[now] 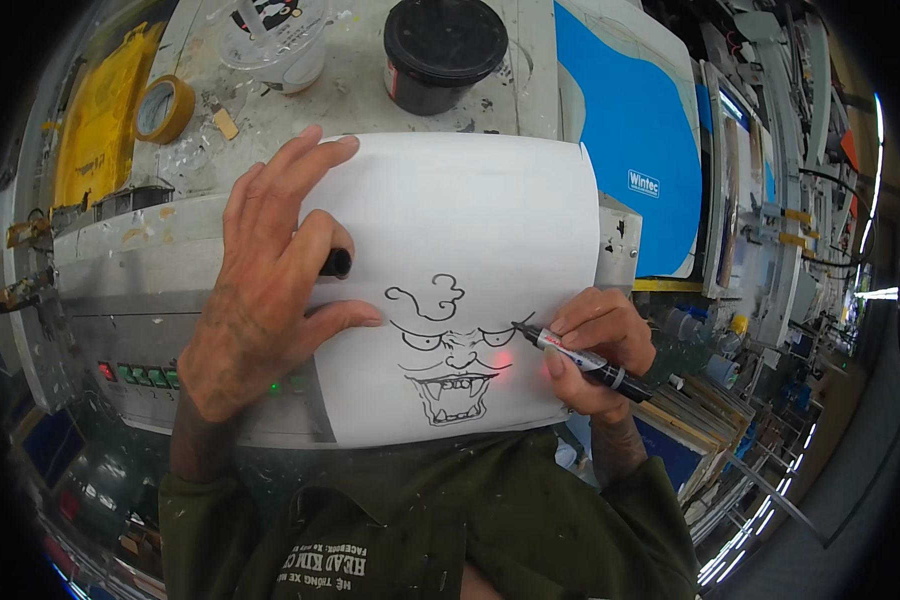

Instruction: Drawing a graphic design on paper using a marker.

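A large white sheet of paper (450, 220) carries a black line drawing (460, 345) of a scowling face with fangs and an open mouth, with a curled shape above the brows. My right hand (600, 345) grips a black-and-silver marker (595, 368), its tip at the brow on the drawing's right. On the sheet's left side rests my left hand (275, 265), thumb and upper fingers spread on the paper. A black marker cap (337, 263) is tucked under a bent finger of that hand; only its end shows.
Behind the paper stand a black lidded tub (445, 55), a clear plastic cup (280, 50) and a roll of tan tape (165, 108). A blue-and-white panel (635, 170) lies to the right. Green switches (150, 376) line the machine's front at left. Stacked frames (705, 420) stand lower right.
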`<action>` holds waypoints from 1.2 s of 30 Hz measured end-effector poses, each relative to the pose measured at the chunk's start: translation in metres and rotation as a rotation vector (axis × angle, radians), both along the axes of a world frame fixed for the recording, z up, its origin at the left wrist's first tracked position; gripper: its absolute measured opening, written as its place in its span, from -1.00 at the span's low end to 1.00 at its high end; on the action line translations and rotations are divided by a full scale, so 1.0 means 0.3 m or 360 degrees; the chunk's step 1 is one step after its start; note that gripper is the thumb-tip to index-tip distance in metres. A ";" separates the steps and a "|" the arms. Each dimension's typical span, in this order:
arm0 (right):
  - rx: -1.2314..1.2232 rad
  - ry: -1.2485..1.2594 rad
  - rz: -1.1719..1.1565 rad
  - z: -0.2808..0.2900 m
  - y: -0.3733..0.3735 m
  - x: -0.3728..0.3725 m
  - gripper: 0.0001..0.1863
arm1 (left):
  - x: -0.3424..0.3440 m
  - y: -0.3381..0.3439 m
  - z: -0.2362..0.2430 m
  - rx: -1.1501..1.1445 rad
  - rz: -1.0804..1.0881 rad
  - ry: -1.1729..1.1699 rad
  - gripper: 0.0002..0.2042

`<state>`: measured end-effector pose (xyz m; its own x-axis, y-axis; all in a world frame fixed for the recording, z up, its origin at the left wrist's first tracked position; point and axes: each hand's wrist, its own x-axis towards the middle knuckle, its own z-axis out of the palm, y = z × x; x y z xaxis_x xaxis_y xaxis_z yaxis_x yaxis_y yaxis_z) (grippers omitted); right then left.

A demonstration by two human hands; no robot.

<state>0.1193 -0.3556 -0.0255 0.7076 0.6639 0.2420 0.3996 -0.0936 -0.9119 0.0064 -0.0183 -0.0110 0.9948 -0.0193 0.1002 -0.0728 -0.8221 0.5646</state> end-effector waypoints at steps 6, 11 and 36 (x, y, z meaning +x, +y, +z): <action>-0.0022 -0.0059 -0.0020 -0.008 -0.009 -0.014 -0.68 | 0.007 0.009 -0.009 0.0013 -0.0019 -0.0021 -0.42; -0.0112 -0.0167 0.0098 -0.006 0.006 -0.022 -0.66 | 0.000 0.008 0.001 -0.0011 -0.0009 -0.0011 -0.42; -0.0141 -0.0192 0.0104 -0.004 0.031 -0.001 -0.66 | 0.004 0.007 -0.003 -0.0009 -0.0045 0.0017 -0.44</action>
